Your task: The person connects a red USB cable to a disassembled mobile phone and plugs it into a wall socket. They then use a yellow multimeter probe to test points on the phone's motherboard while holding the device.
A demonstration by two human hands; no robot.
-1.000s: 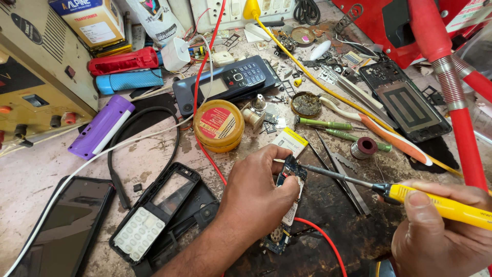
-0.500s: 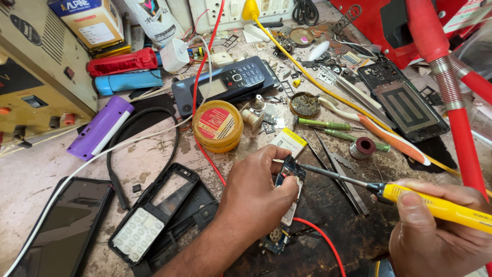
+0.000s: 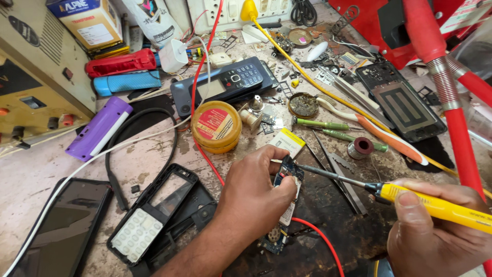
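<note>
almost nothing has shifted over the last second — the left hand (image 3: 256, 192) stays pressed on the circuit board (image 3: 286, 205), fingers curled over its upper end, pinning it to the dark, scorched patch of the bench (image 3: 46, 164). the right hand (image 3: 435, 238) keeps its closed grip round the yellow soldering iron (image 3: 435, 206), and the thin metal tip still meets the board's top edge just beside the left fingertips. the only change is a slight settling of the right hand, thumb lying a little further along the handle. judging from that steadiness, the work looks to be in the middle of one joint, held rather than moved — the tip has not left the spot.

a red wire (image 3: 320, 241) loops out from under the board towards the bottom edge. just above the board lies a small yellow-and-white battery (image 3: 287, 142), and beyond it a round yellow tin (image 3: 216, 125) with a red label. to the left, an empty keypad phone shell (image 3: 154, 215) lies face up, well apart from the board. a whole keypad phone (image 3: 225, 84) rests further back.
</note>
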